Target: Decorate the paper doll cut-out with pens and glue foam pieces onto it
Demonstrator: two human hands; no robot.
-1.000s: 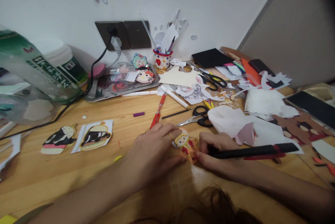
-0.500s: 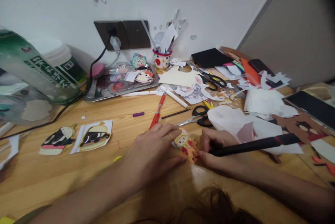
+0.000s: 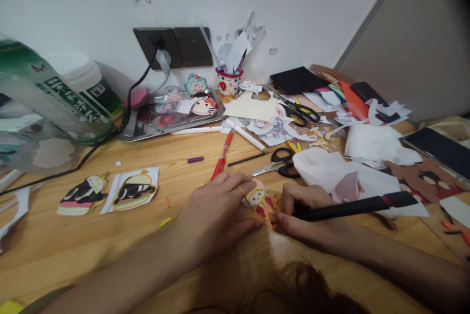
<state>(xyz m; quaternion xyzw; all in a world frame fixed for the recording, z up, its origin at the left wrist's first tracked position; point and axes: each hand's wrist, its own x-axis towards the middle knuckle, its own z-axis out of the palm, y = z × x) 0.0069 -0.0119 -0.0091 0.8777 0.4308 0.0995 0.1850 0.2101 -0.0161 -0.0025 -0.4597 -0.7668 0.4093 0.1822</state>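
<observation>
While a cutout (image 3: 81, 199) and a second cutout (image 3: 134, 190) lie at the left of the surface (image 3: 73, 245), work centres on a figure between the hands. Moving right: purple cap (image 3: 195, 159); red pen (image 3: 222, 155), running to the left hand (image 3: 216, 209), contact unclear. Left hand arched, about half open, thumb apart from fingers, at the figure's left side; appears to steady, not pinch. Advice: press evenly along the edge so the paper neither lifts nor turns.

Figure (image 3: 261, 203) on the surface, face up, right side partly under the right hand's fingertips. Scissors (image 3: 271, 166) just beyond, blades toward the left hand; better pushed farther off.

Right hand (image 3: 306, 197) closed around a black pen (image 3: 362, 207), shaft slanting low. Tip hidden, so contact with the figure cannot be told. Judgement: short, light strokes; turn the paper, not the wrist. Risk: fingers smearing any wet ink.
</observation>
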